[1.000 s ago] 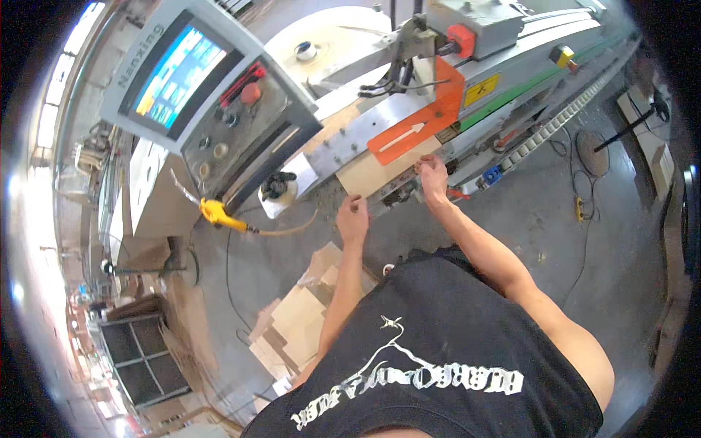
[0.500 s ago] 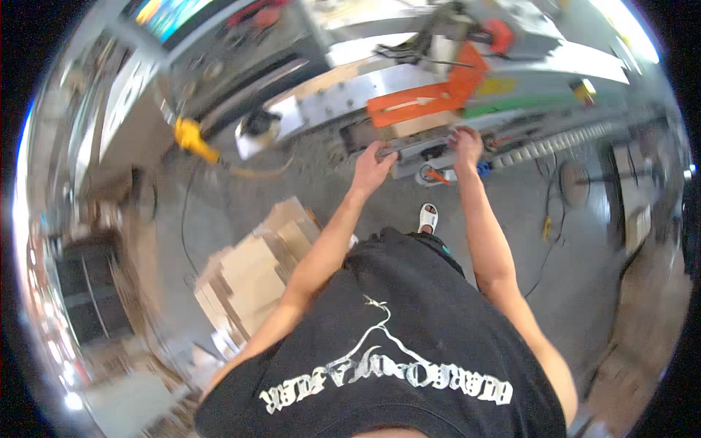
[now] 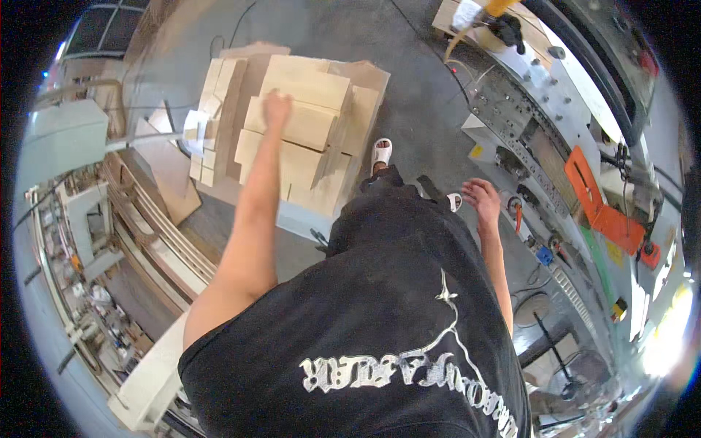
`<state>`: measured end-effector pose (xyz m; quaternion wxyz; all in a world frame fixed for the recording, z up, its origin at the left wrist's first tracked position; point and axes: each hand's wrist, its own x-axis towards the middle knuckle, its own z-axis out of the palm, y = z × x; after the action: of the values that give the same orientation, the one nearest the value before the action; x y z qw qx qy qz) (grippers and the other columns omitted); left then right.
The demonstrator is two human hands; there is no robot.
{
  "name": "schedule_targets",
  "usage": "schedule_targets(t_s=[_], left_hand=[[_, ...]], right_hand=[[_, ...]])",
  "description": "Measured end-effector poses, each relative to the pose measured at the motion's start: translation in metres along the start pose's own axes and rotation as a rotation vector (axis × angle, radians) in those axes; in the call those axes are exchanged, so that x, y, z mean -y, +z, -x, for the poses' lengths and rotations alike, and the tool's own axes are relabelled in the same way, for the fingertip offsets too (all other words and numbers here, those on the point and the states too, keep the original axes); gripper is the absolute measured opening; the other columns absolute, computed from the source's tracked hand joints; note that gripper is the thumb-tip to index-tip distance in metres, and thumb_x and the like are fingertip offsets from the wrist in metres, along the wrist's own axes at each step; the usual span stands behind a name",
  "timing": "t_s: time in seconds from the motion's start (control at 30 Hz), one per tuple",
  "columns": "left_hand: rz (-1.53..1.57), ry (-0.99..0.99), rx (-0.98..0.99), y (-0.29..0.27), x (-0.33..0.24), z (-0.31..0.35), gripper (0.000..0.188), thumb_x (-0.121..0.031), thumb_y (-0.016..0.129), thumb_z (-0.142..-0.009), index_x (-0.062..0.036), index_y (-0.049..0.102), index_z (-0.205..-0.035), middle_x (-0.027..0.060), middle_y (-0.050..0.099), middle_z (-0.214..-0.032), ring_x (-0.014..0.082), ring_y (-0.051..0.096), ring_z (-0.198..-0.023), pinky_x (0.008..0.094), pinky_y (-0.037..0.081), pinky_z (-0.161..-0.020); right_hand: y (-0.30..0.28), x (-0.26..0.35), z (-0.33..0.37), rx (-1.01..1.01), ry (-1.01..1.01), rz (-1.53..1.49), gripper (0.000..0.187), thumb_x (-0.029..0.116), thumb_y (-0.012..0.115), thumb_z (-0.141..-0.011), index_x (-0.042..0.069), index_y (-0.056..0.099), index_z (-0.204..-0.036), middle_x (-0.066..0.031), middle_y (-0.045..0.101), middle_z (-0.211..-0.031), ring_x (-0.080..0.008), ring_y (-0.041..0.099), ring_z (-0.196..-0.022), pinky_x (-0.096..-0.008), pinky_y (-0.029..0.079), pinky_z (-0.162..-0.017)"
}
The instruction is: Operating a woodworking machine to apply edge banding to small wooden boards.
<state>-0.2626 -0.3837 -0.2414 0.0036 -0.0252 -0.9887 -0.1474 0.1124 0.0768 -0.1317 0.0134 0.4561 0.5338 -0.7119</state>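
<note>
My left hand (image 3: pixel 277 111) reaches out over a stack of pale wooden boards (image 3: pixel 299 131), at the upper left of centre. Motion smears its fingers, so I cannot make out whether they touch or grip a board. The boards lie in several uneven piles on a pallet-like base with a light blue edge (image 3: pixel 296 219). On the other side of my body, my right hand (image 3: pixel 483 203) hangs in the air with loosely bent fingers apart and nothing in them. It is nearest to the metal machine bed (image 3: pixel 537 171) on the right.
Along the right runs the machine with an orange guard (image 3: pixel 610 219) and a blue fitting (image 3: pixel 545 255). A narrower pile of boards (image 3: pixel 217 109) lies left of the main stack. At the far left stand long rails (image 3: pixel 157 237) and a grey-green housing (image 3: pixel 62 142). Cables cross the floor.
My view and body have turned left, from the machine to the boards. Both hands have left the machine part they were at; the left now extends over the stack, the right hangs back.
</note>
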Motion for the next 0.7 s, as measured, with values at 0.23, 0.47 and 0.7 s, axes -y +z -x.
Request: schedule_targets(t_s=[0.23, 0.47, 0.7], left_hand=[[-0.194, -0.262, 0.435, -0.015, 0.162, -0.049, 0.07, -0.054, 0.052, -0.084, 0.0066, 0.055, -0.119, 0.0301, 0.054, -0.121, 0.0426, 0.052, -0.115, 0.0453, 0.041, -0.098], [-0.27, -0.194, 0.239, -0.028, 0.065, 0.011, 0.049, -0.041, 0.056, -0.082, 0.0039, 0.067, -0.098, 0.0289, 0.058, -0.114, 0.0408, 0.059, -0.103, 0.0452, 0.046, -0.092], [-0.17, -0.134, 0.171, 0.001, 0.007, 0.05, 0.043, -0.035, 0.055, -0.083, 0.005, 0.067, -0.094, 0.0298, 0.06, -0.101, 0.0394, 0.061, -0.094, 0.0449, 0.049, -0.085]], right_hand=[[0.122, 0.009, -0.047, 0.51, 0.033, 0.371, 0.031, 0.014, 0.055, -0.088, 0.002, 0.057, -0.117, -0.0102, 0.066, -0.103, -0.017, 0.064, -0.092, -0.0303, 0.051, -0.078], [0.229, -0.042, -0.076, 0.637, -0.086, 0.716, 0.053, 0.021, 0.063, -0.082, 0.005, 0.049, -0.131, -0.0102, 0.063, -0.112, -0.0231, 0.062, -0.096, -0.035, 0.049, -0.08], [0.25, -0.05, -0.054, 0.674, 0.395, 0.346, 0.054, 0.022, 0.065, -0.08, 0.005, 0.045, -0.127, -0.0124, 0.06, -0.108, -0.0236, 0.057, -0.098, -0.0369, 0.048, -0.076]])
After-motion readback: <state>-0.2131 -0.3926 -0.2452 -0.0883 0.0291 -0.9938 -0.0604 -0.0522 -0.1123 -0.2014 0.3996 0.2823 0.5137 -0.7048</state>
